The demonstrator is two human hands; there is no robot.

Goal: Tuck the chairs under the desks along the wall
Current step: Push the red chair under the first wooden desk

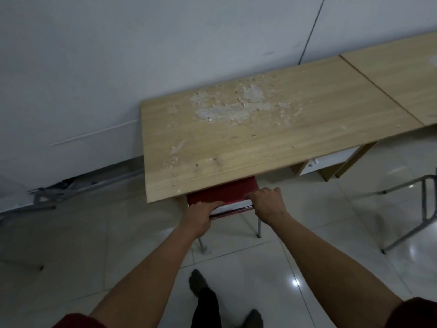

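A red chair (pixel 224 191) stands mostly under the near wooden desk (pixel 236 138), only its back and two grey rear legs showing past the desk's front edge. My left hand (pixel 202 213) grips the top of the chair's back on the left. My right hand (pixel 267 203) grips the same top edge on the right. The desk top carries patches of white flaky residue. A second desk (pixel 397 74) adjoins it to the right along the white wall.
A grey metal chair frame (pixel 423 204) stands out on the tiled floor at the right edge. A small white-fronted cabinet (pixel 324 163) sits under the desks. Grey metal bars (pixel 61 190) lie at the wall's foot on the left. My feet are below on glossy tiles.
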